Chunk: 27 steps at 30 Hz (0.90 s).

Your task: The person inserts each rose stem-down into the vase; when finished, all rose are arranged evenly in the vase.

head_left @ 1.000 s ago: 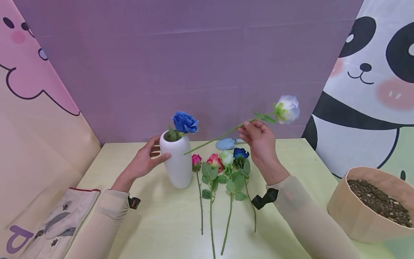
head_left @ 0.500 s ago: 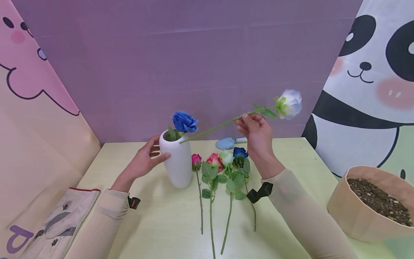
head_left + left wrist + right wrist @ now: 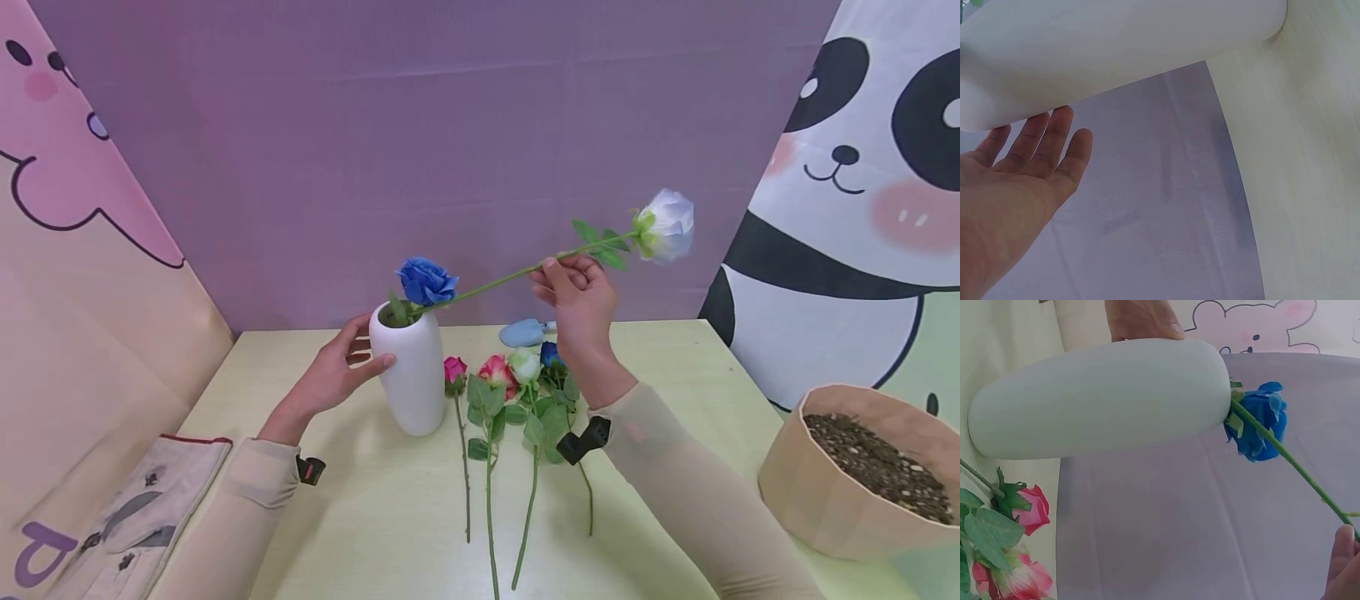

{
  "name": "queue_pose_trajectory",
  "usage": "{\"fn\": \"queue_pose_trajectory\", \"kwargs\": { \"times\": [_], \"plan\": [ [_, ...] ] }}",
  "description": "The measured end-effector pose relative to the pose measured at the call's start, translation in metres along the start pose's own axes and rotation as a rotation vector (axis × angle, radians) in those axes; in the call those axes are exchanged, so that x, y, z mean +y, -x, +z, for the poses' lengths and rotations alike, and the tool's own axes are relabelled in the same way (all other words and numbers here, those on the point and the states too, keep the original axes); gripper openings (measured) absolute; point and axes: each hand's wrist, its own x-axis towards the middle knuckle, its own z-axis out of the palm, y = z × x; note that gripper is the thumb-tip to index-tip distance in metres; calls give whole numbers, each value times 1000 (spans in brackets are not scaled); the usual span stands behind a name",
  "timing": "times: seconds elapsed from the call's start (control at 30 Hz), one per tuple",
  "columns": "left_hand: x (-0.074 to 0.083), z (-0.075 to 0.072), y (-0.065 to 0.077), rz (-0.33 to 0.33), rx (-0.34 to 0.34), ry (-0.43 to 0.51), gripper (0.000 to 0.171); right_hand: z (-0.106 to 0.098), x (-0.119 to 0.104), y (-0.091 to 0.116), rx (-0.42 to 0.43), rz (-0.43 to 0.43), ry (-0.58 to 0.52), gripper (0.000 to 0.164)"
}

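A white vase (image 3: 411, 375) stands upright with a blue rose (image 3: 427, 282) in its mouth. My left hand (image 3: 330, 375) holds the vase at its left side, thumb on the front and fingers around the back; the left wrist view shows those fingertips (image 3: 1063, 115) against its wall. Between thumb and fingers, my right hand (image 3: 581, 312) pinches the green stem of a white rose (image 3: 666, 225). That stem slants down left, its lower end at the vase's mouth beside the blue rose. In the right wrist view the stem (image 3: 1297, 465) meets the rim (image 3: 1225, 394); its tip is hidden.
On the table (image 3: 360, 517) lie a pink rose (image 3: 454, 373), a red-and-white rose (image 3: 498, 372), a pale green-white rose (image 3: 525, 365) and a dark blue rose (image 3: 551, 354). A blue trowel (image 3: 522, 333) lies behind them. Right: a soil-filled pot (image 3: 840, 492). Left: a folded cloth (image 3: 142, 508).
My right hand has moved left and slightly up with the white rose, bringing the stem's lower end from beside the vase to its mouth. The left hand and vase have stayed put.
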Motion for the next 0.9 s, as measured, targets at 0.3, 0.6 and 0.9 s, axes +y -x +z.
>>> {"fn": "queue_pose_trajectory", "kwargs": {
  "times": [0.3,0.6,0.9],
  "plan": [
    [0,0,0,-11,3,-14,82,13,10,4,-65,-2,63,15],
    [0,0,0,5,4,-15,80,25,16,9,-102,11,51,13],
    [0,0,1,5,5,-15,79,36,16,15,-162,32,73,29]
  ]
}}
